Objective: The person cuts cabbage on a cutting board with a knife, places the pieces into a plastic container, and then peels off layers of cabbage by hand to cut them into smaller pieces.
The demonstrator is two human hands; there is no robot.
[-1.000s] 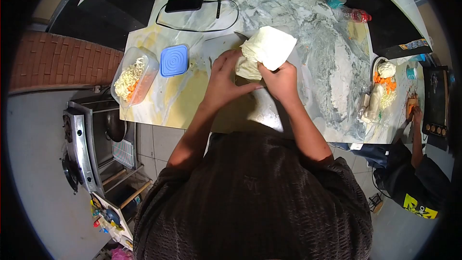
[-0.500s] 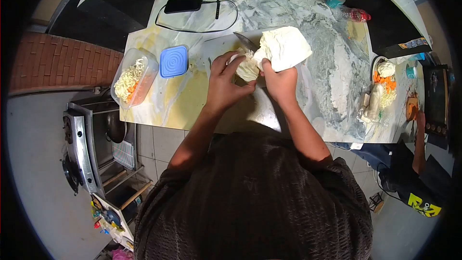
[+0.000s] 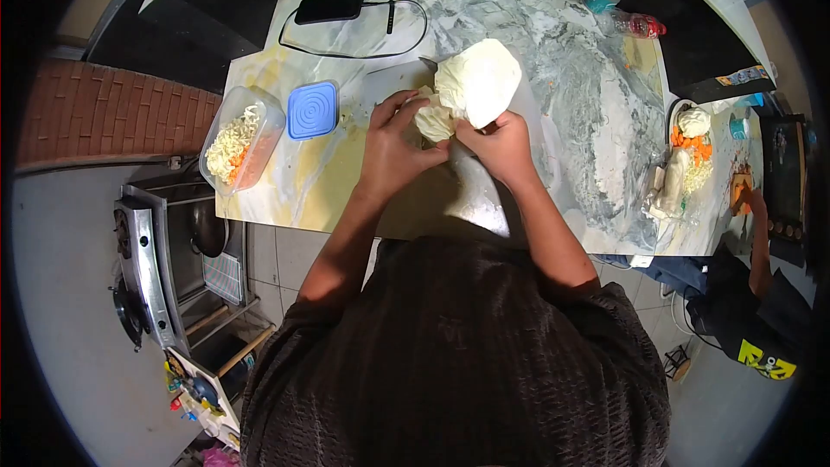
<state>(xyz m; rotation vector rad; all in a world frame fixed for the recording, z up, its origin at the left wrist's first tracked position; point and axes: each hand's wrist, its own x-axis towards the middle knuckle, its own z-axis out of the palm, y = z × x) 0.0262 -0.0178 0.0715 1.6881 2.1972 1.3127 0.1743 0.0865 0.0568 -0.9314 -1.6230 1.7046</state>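
My left hand (image 3: 398,145) curls its fingers around a small crumpled piece of pale cabbage (image 3: 434,121). Close beside it, my right hand (image 3: 500,147) pinches the lower edge of a large pale cabbage leaf (image 3: 488,82), which spreads up and away from the fingers. Both pieces are over a cutting board (image 3: 385,82) and meet or nearly meet between my hands. The knife seen behind the cabbage is mostly hidden, with only a dark tip (image 3: 427,61) showing.
A plastic container (image 3: 268,143) of shredded cabbage and carrot and a blue lid (image 3: 312,110) lie left. A phone (image 3: 329,7) with a cable is behind. Bottle (image 3: 640,26) at back right. At far right, a co-worker's hand (image 3: 755,201) is near an orange item.
The large leaf has turned and shifted left, covering more of the knife. My right hand has moved slightly down with it. My left hand has shifted a little left.
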